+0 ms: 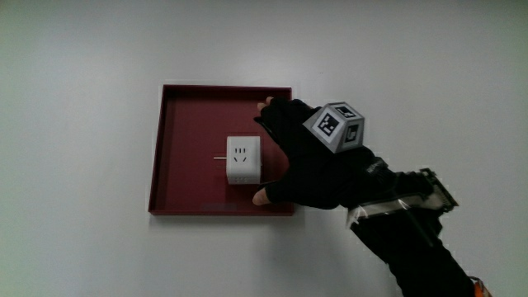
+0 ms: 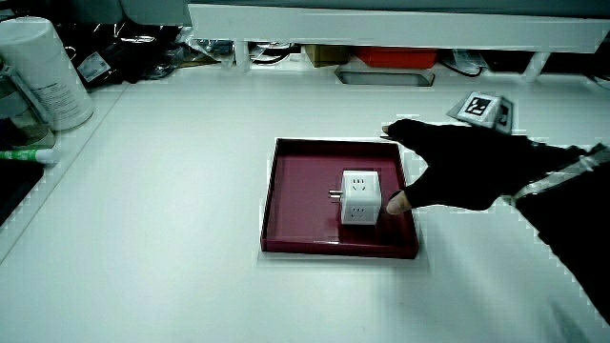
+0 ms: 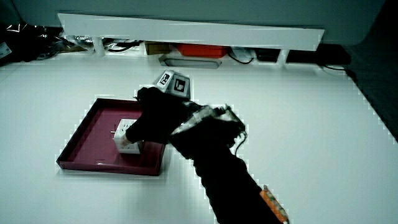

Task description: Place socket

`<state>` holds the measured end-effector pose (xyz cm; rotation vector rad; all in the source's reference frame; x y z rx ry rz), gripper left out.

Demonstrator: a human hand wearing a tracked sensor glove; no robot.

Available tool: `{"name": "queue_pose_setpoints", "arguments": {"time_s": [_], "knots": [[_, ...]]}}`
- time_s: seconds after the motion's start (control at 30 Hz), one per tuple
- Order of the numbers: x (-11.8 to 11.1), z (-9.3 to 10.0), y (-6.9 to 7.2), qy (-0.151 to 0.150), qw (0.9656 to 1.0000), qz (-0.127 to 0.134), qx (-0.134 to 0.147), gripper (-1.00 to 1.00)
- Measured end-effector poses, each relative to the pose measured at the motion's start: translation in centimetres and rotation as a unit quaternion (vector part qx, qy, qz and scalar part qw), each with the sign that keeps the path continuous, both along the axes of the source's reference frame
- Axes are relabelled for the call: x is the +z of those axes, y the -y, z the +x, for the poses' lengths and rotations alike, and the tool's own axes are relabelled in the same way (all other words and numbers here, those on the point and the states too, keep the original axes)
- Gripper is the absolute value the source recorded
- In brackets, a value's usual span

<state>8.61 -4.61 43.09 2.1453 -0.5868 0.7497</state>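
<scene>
Main view: a dark red square tray (image 1: 169, 148) lies on the white table (image 1: 82, 82), and the only thing in it is a white cube socket (image 1: 243, 159), resting on the tray floor about midway between the walls. A thin pin sticks out from one face of the socket. The gloved hand (image 1: 309, 161) is over the tray edge just beside the socket, fingers spread wide; the thumb tip touches the socket's near corner, the forefinger reaches to the tray's farther wall. Nothing is gripped.

In a side view the socket (image 2: 360, 197) shows slots on both its top and its near face, and a white cylindrical container (image 2: 43, 71) stands at the table's edge, well apart from the tray (image 2: 286, 205). In a side view the hand (image 3: 158, 118) hides most of the socket (image 3: 124, 140).
</scene>
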Motion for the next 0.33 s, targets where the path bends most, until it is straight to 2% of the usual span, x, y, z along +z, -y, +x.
{"name": "queue_pose_setpoints", "arguments": {"time_s": [0.07,0.1,0.13,0.2,0.23,0.27,0.33], "knots": [[-1.2,1.0,-0.3,0.024,0.9996,-0.011,-0.006,-1.0],[-1.9,1.6,-0.7,0.047,0.998,-0.041,0.016,-1.0],[-2.5,2.1,-1.0,0.069,0.9944,-0.07,0.039,-1.0],[-4.2,3.2,-1.3,0.061,0.9944,-0.073,0.045,-1.0],[-4.8,3.6,-1.4,0.095,0.9933,-0.054,0.039,-1.0],[-5.5,4.0,-1.4,0.074,0.9966,-0.026,0.024,-1.0],[-6.7,4.6,-1.7,0.078,0.9966,-0.012,0.026,-1.0]]}}
